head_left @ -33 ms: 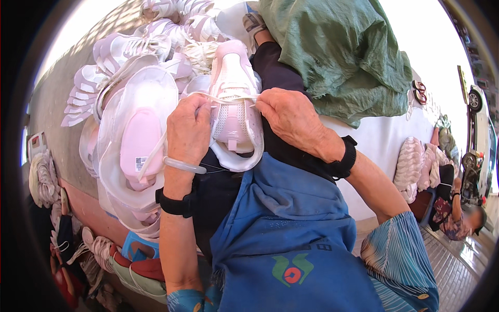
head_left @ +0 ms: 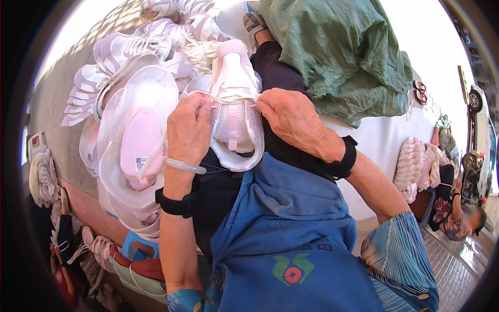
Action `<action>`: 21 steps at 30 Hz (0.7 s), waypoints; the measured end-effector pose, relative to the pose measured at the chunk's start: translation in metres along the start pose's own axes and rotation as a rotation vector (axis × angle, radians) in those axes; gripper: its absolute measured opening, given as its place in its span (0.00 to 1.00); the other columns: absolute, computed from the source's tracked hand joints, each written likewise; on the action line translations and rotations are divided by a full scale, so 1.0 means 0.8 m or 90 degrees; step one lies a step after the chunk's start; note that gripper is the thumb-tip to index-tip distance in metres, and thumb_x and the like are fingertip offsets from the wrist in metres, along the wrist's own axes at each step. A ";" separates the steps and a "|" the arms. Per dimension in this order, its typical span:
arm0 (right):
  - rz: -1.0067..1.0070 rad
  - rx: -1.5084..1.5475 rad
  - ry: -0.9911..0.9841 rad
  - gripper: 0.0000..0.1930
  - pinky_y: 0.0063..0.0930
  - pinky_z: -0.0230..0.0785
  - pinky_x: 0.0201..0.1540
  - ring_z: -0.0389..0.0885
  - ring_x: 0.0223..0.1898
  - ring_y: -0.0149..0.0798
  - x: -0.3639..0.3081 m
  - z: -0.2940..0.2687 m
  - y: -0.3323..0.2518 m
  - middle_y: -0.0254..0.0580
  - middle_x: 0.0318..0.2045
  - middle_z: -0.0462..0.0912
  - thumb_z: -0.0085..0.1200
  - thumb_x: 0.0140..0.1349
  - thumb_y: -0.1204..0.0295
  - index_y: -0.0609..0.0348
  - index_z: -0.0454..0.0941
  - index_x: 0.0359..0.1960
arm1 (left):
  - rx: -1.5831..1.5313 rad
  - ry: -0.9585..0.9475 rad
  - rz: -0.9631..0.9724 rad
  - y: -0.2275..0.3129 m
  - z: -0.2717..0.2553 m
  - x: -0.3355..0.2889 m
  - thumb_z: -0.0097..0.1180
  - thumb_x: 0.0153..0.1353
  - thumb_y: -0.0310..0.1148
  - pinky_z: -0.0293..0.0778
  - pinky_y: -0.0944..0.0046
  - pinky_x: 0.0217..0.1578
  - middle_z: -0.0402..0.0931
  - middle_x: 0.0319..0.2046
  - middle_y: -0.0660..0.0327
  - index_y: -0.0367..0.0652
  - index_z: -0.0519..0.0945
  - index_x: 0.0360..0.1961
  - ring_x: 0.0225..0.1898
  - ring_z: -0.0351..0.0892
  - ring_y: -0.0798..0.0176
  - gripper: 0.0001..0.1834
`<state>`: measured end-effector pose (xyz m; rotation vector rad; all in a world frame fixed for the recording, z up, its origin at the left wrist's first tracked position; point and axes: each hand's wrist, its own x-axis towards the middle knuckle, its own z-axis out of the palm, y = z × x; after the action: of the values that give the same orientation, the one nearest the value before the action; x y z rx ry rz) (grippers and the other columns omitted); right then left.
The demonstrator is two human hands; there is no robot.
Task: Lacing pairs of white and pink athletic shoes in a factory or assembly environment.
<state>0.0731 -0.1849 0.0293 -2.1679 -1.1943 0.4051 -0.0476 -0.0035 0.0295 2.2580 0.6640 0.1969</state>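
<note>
1 shoe (head_left: 234, 127): lying toe-away on the legs (head_left: 280, 67), which are apparently steadying it. Left hand (head_left: 188, 127) and right hand (head_left: 293, 117): fingers closed, both pinching 1 lace (head_left: 228, 98), seemingly keeping it taut.

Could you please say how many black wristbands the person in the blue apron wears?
2: one black wristband on the wrist of the left hand, another on that of the right hand. None appears hidden.
</note>
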 end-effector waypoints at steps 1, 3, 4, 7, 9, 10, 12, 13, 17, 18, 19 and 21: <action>0.009 -0.034 -0.015 0.11 0.48 0.72 0.36 0.79 0.32 0.57 -0.001 0.001 0.000 0.54 0.27 0.78 0.47 0.62 0.70 0.64 0.75 0.26 | -0.002 0.007 0.038 -0.001 0.000 0.000 0.52 0.62 0.27 0.72 0.63 0.38 0.78 0.34 0.54 0.33 0.77 0.34 0.34 0.77 0.59 0.07; -0.002 -0.054 -0.022 0.10 0.48 0.72 0.35 0.80 0.31 0.57 0.000 0.003 0.002 0.54 0.26 0.78 0.48 0.61 0.71 0.65 0.74 0.25 | 0.044 0.030 0.095 0.005 -0.001 0.000 0.52 0.61 0.26 0.72 0.62 0.40 0.78 0.35 0.53 0.33 0.77 0.33 0.35 0.77 0.56 0.06; -0.013 -0.076 -0.028 0.09 0.48 0.73 0.34 0.80 0.30 0.58 0.001 0.003 0.004 0.55 0.25 0.79 0.48 0.60 0.72 0.66 0.74 0.25 | 0.090 0.053 0.153 0.008 -0.001 0.001 0.52 0.60 0.25 0.72 0.61 0.41 0.78 0.37 0.53 0.32 0.77 0.32 0.37 0.78 0.54 0.05; -0.048 -0.102 -0.060 0.09 0.47 0.74 0.32 0.81 0.28 0.58 0.010 0.003 0.008 0.56 0.24 0.78 0.48 0.58 0.73 0.67 0.75 0.25 | 0.093 0.040 0.156 0.005 0.003 0.004 0.53 0.58 0.24 0.73 0.59 0.42 0.78 0.38 0.51 0.32 0.76 0.31 0.38 0.78 0.48 0.04; -0.045 -0.102 -0.070 0.09 0.47 0.74 0.32 0.81 0.27 0.58 0.015 0.001 0.002 0.56 0.23 0.79 0.48 0.57 0.73 0.66 0.75 0.25 | 0.047 0.027 0.111 0.003 0.004 0.005 0.53 0.58 0.24 0.72 0.58 0.42 0.78 0.38 0.51 0.32 0.76 0.31 0.38 0.77 0.47 0.05; -0.043 -0.103 -0.078 0.09 0.47 0.75 0.32 0.81 0.27 0.58 0.018 0.000 -0.002 0.57 0.23 0.79 0.48 0.57 0.72 0.66 0.76 0.24 | 0.001 0.015 0.069 0.003 0.004 0.006 0.53 0.58 0.24 0.72 0.58 0.42 0.78 0.38 0.50 0.32 0.76 0.31 0.38 0.77 0.46 0.05; -0.073 -0.103 -0.066 0.10 0.47 0.75 0.32 0.81 0.28 0.58 0.020 0.005 -0.005 0.57 0.24 0.79 0.48 0.57 0.72 0.66 0.76 0.24 | 0.033 0.025 0.090 0.006 0.004 0.007 0.53 0.59 0.24 0.72 0.58 0.42 0.78 0.38 0.50 0.32 0.77 0.32 0.38 0.77 0.47 0.05; -0.103 -0.103 -0.051 0.10 0.47 0.75 0.32 0.82 0.28 0.58 0.020 0.006 -0.004 0.57 0.24 0.80 0.49 0.57 0.71 0.65 0.77 0.24 | 0.067 0.036 0.112 0.007 0.005 0.008 0.53 0.59 0.25 0.72 0.58 0.41 0.78 0.38 0.50 0.32 0.77 0.32 0.38 0.77 0.47 0.05; -0.015 -0.017 -0.102 0.09 0.47 0.75 0.33 0.82 0.28 0.57 0.032 0.004 0.008 0.56 0.24 0.80 0.50 0.56 0.71 0.66 0.77 0.24 | 0.086 0.018 0.108 0.008 0.011 0.010 0.54 0.60 0.26 0.73 0.59 0.41 0.78 0.38 0.50 0.32 0.78 0.34 0.38 0.78 0.48 0.06; -0.009 -0.078 -0.091 0.08 0.47 0.75 0.32 0.82 0.28 0.57 0.030 0.005 0.002 0.55 0.25 0.81 0.51 0.55 0.72 0.65 0.78 0.26 | 0.072 0.005 0.088 0.007 0.011 0.010 0.54 0.60 0.26 0.73 0.59 0.41 0.79 0.38 0.50 0.33 0.79 0.34 0.39 0.78 0.48 0.06; -0.004 -0.138 -0.079 0.07 0.48 0.75 0.31 0.83 0.28 0.57 0.030 0.002 -0.009 0.54 0.26 0.81 0.51 0.55 0.73 0.65 0.78 0.29 | 0.059 -0.007 0.069 0.006 0.010 0.010 0.54 0.60 0.26 0.73 0.59 0.41 0.79 0.38 0.50 0.33 0.79 0.35 0.40 0.78 0.49 0.06; 0.054 -0.172 -0.065 0.10 0.45 0.71 0.36 0.79 0.34 0.53 0.013 -0.005 -0.032 0.45 0.31 0.77 0.56 0.58 0.66 0.60 0.76 0.36 | 0.036 -0.014 0.050 0.006 0.006 0.003 0.55 0.60 0.26 0.73 0.58 0.42 0.79 0.39 0.49 0.34 0.79 0.38 0.41 0.78 0.48 0.08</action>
<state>0.0645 -0.1678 0.0493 -2.4614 -1.2768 0.4155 -0.0419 -0.0081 0.0296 2.3387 0.5757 0.1943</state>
